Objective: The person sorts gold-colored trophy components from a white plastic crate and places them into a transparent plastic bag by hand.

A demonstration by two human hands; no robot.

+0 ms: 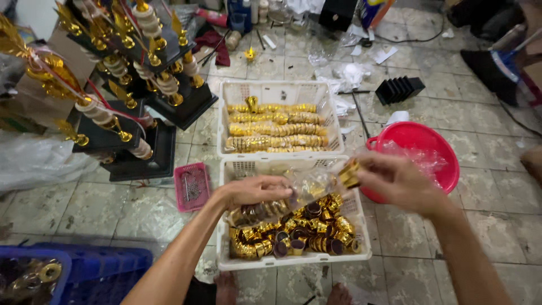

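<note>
My left hand [257,190] grips one end of a clear plastic wrapper [307,186] over the near white basket [293,261]. A row of gold ring-shaped parts [257,213] hangs below that hand. My right hand [395,179] pinches the wrapper's other end together with a few gold rings [349,172]. Loose gold rings [305,231] fill the near basket. The far white basket [276,90] holds neat rows of stacked gold rings [276,130].
A red basin [435,147] with crumpled clear plastic sits right of the baskets. Gold trophies on black bases [135,85] stand at the left. A small pink tray [192,186], a blue crate [101,271] and scattered wrappers lie on the tiled floor. My toes show below.
</note>
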